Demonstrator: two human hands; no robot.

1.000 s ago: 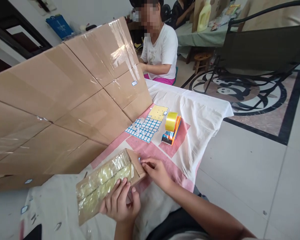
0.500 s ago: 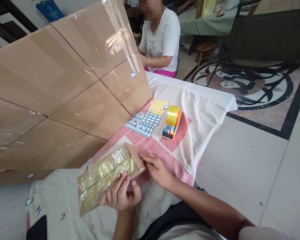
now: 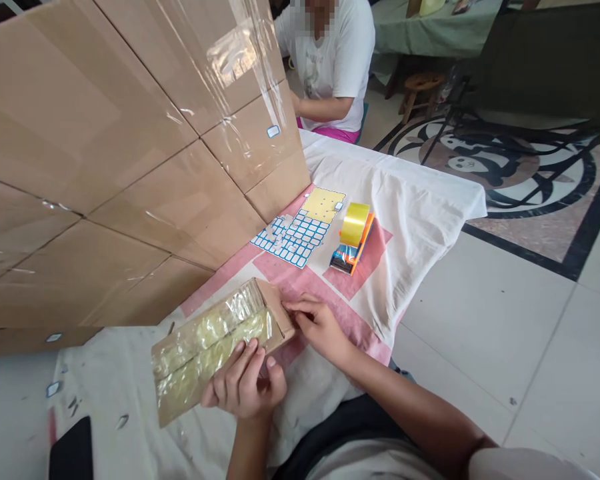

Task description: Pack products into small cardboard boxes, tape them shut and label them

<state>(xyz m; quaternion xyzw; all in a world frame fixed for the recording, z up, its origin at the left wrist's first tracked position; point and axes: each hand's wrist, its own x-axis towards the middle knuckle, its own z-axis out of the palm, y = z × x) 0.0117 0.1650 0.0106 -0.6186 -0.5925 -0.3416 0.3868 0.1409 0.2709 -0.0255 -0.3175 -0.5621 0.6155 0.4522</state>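
A small cardboard box [image 3: 205, 333], its top covered with shiny clear tape, is tilted above the cloth-covered table. My left hand [image 3: 245, 387] grips its near long side, fingers over the taped top. At the box's right end, my right hand [image 3: 320, 330] has its fingertips pinched together against the cardboard; whatever they hold there is hidden. Beyond the box lies a sheet of blue-edged labels [image 3: 300, 233], with a bare yellowish part at its far end. To the right of the sheet is an orange tape dispenser [image 3: 363, 243] with a roll of yellowish tape [image 3: 355, 225].
A tall wall of taped cardboard cartons [image 3: 145, 167] fills the left side. Across the table sits a person in a white shirt [image 3: 350, 60]. A black flat object [image 3: 71, 450] lies at the lower left. A dark folding chair [image 3: 555, 67] and wooden stool [image 3: 423, 83] stand behind.
The view has shifted slightly, nearer the carton wall. A small blue spot at my right fingertips no longer shows. My left hand keeps its hold on the box.
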